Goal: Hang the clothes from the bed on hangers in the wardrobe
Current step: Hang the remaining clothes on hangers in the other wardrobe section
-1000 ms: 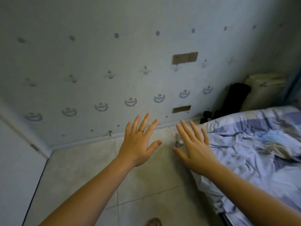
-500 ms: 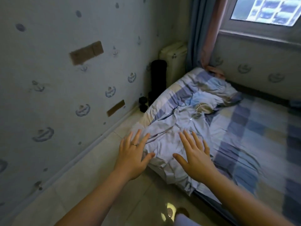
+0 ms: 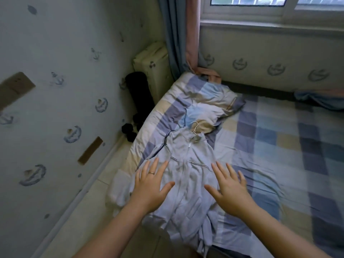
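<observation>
A light grey zip-up jacket [image 3: 188, 164] lies spread on the near corner of the bed [image 3: 279, 146], its hem hanging over the edge. A pale hanger hook [image 3: 194, 127] sticks out of its collar. My left hand [image 3: 150, 187], with a ring, hovers flat and empty over the jacket's left side. My right hand [image 3: 229, 187] hovers over its right side, fingers spread, holding nothing. No wardrobe is in view.
A checked pillow [image 3: 208, 101] lies at the head of the bed. A cream case [image 3: 152, 66], a black roll [image 3: 139, 92] and black dumbbells [image 3: 130, 130] stand in the corner by the wall. Curtains [image 3: 178, 34] hang beside the window. Tiled floor runs along the left.
The view has swung right from the wall and floor to the bed. The jacket now lies centred under both hands, which stay spread and empty.
</observation>
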Demonstrator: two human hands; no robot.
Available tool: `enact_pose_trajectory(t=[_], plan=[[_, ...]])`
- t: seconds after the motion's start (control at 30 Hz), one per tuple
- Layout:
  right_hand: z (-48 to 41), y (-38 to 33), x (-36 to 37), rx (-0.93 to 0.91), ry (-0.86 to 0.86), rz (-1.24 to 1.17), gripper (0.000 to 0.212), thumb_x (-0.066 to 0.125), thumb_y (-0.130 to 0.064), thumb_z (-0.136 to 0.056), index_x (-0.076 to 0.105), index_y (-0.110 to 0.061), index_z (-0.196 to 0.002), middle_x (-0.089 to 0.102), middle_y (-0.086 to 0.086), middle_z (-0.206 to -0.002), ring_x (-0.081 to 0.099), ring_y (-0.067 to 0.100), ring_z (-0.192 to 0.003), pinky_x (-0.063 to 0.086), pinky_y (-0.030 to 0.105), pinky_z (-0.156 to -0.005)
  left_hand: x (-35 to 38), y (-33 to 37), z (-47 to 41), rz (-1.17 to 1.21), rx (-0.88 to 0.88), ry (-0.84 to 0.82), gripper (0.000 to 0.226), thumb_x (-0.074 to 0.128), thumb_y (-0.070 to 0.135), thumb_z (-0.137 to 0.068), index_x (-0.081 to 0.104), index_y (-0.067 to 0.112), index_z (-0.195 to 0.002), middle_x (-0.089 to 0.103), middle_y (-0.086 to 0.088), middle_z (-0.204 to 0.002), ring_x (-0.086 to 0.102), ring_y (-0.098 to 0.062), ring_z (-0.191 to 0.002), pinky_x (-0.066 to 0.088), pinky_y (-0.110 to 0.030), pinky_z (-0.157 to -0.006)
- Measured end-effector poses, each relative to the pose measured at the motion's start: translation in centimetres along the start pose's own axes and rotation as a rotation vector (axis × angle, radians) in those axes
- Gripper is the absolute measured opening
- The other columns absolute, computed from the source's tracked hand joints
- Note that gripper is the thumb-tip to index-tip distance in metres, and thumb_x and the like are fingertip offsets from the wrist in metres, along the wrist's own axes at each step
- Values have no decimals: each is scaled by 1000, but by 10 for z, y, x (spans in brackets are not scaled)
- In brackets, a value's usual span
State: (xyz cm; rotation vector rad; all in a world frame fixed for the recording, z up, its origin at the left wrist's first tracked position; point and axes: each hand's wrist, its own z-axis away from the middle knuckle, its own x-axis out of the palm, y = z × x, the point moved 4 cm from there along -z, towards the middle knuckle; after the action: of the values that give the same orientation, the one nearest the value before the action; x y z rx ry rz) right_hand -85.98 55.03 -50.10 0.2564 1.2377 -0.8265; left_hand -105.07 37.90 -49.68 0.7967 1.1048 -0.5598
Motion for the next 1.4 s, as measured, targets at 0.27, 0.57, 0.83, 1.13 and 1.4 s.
enact_pose_trajectory(t=[0.27, 0.57, 0.83, 1.13, 1.4], plan=[[-81, 41, -14, 70, -104, 3, 76, 21, -67, -94, -9, -31, -154, -14, -11, -162, -15, 18, -149, -4, 48, -120, 5, 5, -114, 60, -31, -105, 68, 31, 68, -95, 8, 44, -155, 2, 9, -166, -10, -16, -152, 2, -44, -122], [-192, 59, 17, 199, -171, -47, 76, 21, -67, -95, -9, -31, -154, -12, -11, -162, -14, 18, -149, -2, 48, -120, 49, -32, -244, 4, 62, -273, 69, 31, 67, -96, 10, 41, -156, 2, 8, -166, -6, -16, -152, 4, -44, -122], [-316, 96, 101, 303, -229, -76, 74, 28, -63, -96, -5, -32, -154, -5, -14, -162, -6, 16, -150, 4, 45, -120, 151, -88, -372, -94, 118, -386, 76, 24, 74, -90, 13, 38, -156, 8, 3, -166, 0, -20, -152, 11, -44, -120], [-469, 143, 222, 367, -167, -91, 75, 36, -57, -97, -1, -28, -155, -1, -9, -163, 0, 20, -150, 10, 47, -119, 272, -137, -526, -191, 153, -193, 70, 48, 56, -94, 22, 31, -155, 13, -3, -165, 8, -29, -150, 17, -47, -117], [-562, 197, 263, 435, -95, -128, 76, 47, -46, -93, 9, -21, -153, 28, 9, -156, 34, 32, -139, 32, 48, -109, 307, -143, -617, -33, 115, -86, 54, 47, 39, -99, 32, 20, -147, 43, -17, -148, 45, -43, -127, 38, -51, -105]])
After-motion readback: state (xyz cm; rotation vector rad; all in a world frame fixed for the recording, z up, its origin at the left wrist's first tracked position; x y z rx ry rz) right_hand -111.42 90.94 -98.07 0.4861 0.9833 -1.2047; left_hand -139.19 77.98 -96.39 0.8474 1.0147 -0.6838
